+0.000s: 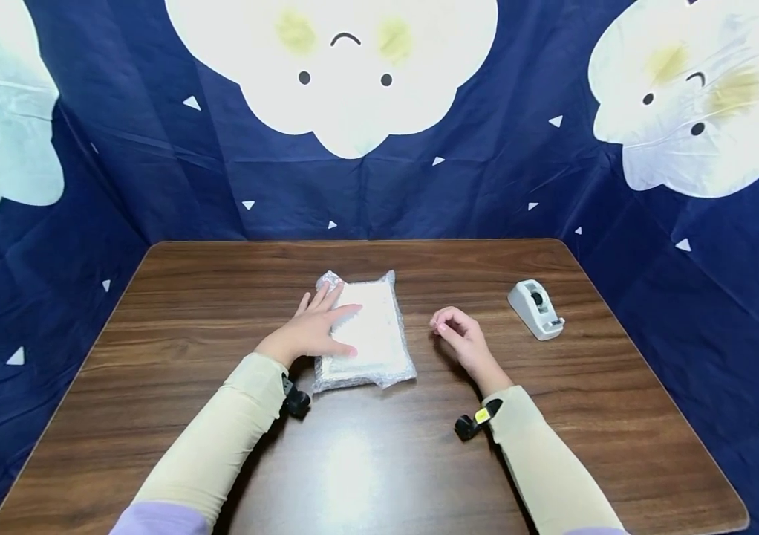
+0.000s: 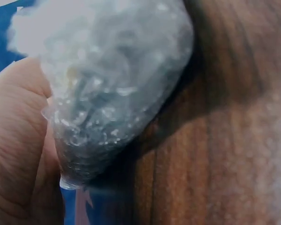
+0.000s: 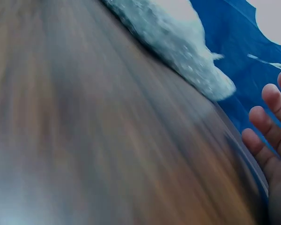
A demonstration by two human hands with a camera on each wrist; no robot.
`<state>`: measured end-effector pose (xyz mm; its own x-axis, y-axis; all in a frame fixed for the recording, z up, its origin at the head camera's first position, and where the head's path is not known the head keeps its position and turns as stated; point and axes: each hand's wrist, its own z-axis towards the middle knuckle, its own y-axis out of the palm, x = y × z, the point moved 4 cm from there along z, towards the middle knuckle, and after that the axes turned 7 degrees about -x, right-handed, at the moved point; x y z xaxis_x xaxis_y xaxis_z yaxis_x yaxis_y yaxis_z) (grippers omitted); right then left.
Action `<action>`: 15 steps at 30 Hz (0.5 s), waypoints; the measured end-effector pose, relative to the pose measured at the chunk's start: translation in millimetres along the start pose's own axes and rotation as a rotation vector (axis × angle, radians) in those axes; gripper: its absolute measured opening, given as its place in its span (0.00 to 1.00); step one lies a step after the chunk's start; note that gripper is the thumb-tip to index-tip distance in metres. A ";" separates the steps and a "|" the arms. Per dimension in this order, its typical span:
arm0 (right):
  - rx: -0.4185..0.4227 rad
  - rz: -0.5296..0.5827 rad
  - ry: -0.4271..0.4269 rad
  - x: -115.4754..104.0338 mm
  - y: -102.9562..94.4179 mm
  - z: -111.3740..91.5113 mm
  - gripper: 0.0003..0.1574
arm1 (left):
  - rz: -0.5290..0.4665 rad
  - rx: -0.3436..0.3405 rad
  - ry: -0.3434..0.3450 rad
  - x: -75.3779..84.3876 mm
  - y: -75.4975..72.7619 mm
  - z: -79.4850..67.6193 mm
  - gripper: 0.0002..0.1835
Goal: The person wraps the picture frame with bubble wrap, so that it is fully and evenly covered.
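Observation:
A flat white rectangular item wrapped in bubble wrap lies on the table. My left hand rests on its left side with fingers spread, the thumb toward its near part. In the left wrist view the crinkled edge of the bubble wrap fills the middle, beside my hand. Right of the package, my right hand is held over the table, thumb and index finger pinched together. A thin, clear strip of tape sticks out at its fingertips in the right wrist view, while the other fingers are loosely bent.
A white tape dispenser stands on the right part of the brown wooden table. Behind and at both sides hangs a dark blue cloth with white clouds and small triangles.

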<state>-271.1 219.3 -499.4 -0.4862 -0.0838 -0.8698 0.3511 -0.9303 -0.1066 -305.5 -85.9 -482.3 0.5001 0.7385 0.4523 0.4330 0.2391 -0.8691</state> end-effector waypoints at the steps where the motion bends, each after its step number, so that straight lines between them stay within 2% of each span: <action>1: -0.006 -0.003 -0.007 0.9 3.6 2.8 0.04 | -0.004 0.003 0.004 0.1 0.8 -0.3 0.51; 10: -0.044 0.043 -0.069 1.7 35.5 28.3 0.06 | 0.012 0.028 0.022 0.8 2.0 0.0 0.50; 15: -0.051 0.061 -0.067 3.0 51.9 40.5 0.06 | 0.020 0.040 0.017 -0.5 3.5 -0.7 0.50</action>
<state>-286.7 156.3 -488.1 -0.5147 -0.1651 -0.8413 0.4208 -0.9036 -0.0801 -303.7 -85.9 -485.4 0.5214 0.7325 0.4377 0.3921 0.2499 -0.8853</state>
